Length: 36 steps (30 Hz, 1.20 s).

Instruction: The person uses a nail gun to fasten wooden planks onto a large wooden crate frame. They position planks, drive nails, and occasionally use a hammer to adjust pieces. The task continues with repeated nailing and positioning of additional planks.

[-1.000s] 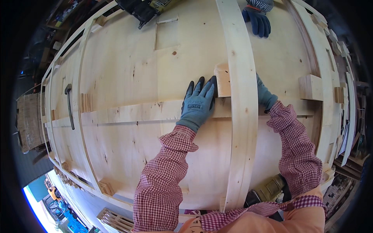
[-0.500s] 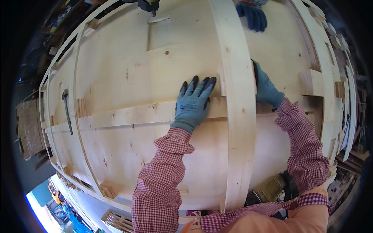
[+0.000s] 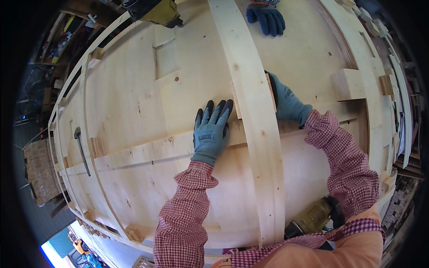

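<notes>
My left hand [image 3: 208, 134], in a blue-grey glove with dark fingertips, lies flat with fingers stretched on a long wooden board [image 3: 174, 145]. The board runs across pale plywood panels [image 3: 192, 91]. My right hand [image 3: 288, 100], gloved alike, is at the right side of a wide wooden slat [image 3: 256, 111]. Its fingers curl against a small wooden block [image 3: 235, 100] beneath the slat, and their tips are hidden. By my right forearm lies an olive and black nail gun [image 3: 313, 216].
A co-worker's dark blue gloved hand [image 3: 267, 20] rests on the far panel. Another olive nail gun [image 3: 163, 13] hangs over the far left. A hammer [image 3: 82, 152] leans by a thin slat [image 3: 85, 102] at left. A thick wooden block [image 3: 348, 85] sits at right.
The far nail gun has come further into view and looks larger. The whole view has shifted a little; my hands keep nearly the same places on the wood.
</notes>
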Motion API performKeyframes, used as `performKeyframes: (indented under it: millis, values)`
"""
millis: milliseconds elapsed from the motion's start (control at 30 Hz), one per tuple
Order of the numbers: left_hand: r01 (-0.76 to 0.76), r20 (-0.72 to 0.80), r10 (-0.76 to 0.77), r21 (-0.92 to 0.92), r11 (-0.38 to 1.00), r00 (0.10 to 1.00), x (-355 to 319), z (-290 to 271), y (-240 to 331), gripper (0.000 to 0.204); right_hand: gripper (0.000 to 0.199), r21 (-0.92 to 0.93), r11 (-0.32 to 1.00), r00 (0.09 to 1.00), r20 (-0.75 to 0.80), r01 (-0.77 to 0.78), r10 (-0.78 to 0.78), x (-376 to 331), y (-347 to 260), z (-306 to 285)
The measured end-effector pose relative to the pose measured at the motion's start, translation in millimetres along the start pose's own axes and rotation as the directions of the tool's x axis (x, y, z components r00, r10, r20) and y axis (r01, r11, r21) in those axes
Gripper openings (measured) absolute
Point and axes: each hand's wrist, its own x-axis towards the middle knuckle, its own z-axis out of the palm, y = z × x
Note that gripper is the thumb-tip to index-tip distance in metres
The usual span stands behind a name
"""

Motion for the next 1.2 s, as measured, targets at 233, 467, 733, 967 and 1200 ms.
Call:
performKeyframes:
  millis: [233, 467, 733, 967, 1200]
  values:
    - [-0.002, -0.003, 0.002, -0.013, 1.000, 1.000, 2, -1, 1, 0.058, 0.110, 0.002, 1.000, 0.999, 0.035, 0.004, -0.004, 3, 1, -3]
    - [0.001, -0.042, -0.005, -0.084, 0.997, 0.999, -2, 0, -2, 0.061, 0.111, 0.020, 1.000, 1.000, 0.029, -0.006, 0.005, 2, 4, 2]
    - [0.012, -0.050, -0.017, -0.095, 0.995, 0.999, -4, 0, -5, 0.060, 0.117, 0.007, 0.999, 0.993, 0.104, -0.050, 0.049, 2, 5, -1]
    - [-0.022, -0.071, 0.015, -0.093, 0.995, 0.997, 3, 5, -2, 0.061, 0.116, -0.225, 0.967, 0.980, 0.131, -0.121, 0.153, -10, -31, -40]
    - [0.148, -0.297, -0.165, -0.077, 0.986, 0.941, -5, 11, -5, 0.052, 0.069, -0.266, 0.955, 0.989, -0.104, -0.133, 0.109, -177, -115, -128]
